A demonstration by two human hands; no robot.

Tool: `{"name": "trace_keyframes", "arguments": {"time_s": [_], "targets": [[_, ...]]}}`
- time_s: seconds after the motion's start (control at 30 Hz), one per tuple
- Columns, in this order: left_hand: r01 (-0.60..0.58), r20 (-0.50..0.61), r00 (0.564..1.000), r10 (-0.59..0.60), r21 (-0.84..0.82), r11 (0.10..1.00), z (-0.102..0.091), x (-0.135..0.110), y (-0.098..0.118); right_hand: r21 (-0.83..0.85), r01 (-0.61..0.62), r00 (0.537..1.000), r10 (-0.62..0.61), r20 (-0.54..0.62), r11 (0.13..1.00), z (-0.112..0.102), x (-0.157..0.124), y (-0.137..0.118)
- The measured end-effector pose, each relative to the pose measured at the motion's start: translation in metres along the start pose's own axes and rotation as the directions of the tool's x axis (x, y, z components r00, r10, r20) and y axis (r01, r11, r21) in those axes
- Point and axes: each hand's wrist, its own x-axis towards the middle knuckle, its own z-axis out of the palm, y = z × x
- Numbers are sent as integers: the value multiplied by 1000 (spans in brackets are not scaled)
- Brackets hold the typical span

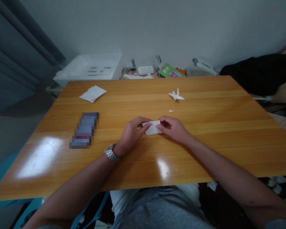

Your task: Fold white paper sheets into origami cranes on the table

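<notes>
A small white piece of paper, roughly rectangular, is held just above the middle of the wooden table. My left hand, with a metal watch on its wrist, pinches the paper's left side, thumb on top. On the opposite side, my right hand grips the right edge between thumb and fingers. The fingers under the paper are partly hidden. Beyond my right hand lie a tiny paper scrap and a folded white paper crane.
Folded white paper rests at the table's far left, with a blurred-out phone-like object nearer me. Behind the table stand a white plastic bin and a green booklet. Dark cloth lies at the right.
</notes>
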Motion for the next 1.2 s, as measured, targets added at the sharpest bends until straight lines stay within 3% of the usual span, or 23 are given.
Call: {"name": "trace_keyframes", "arguments": {"time_s": [0.13,0.43,0.63,0.8,1.1,1.2], "targets": [[9,38,999,-8,-25,1000,1,0,0,110,-25,999,22,26,994,0,0,-2],[23,88,996,-17,-63,998,3,1,-3,116,-67,998,65,26,991,4,0,-1],[148,41,989,-144,-94,985,4,1,1,124,-102,995,101,12,987,6,0,-2],[172,48,985,-168,-104,980,3,2,4,145,-110,994,111,3,983,8,0,-2],[161,78,985,-156,-73,984,5,3,0,149,-108,994,108,7,983,9,0,-3],[105,89,990,-105,0,994,5,4,0,138,-116,993,118,-3,984,10,1,1]]}}
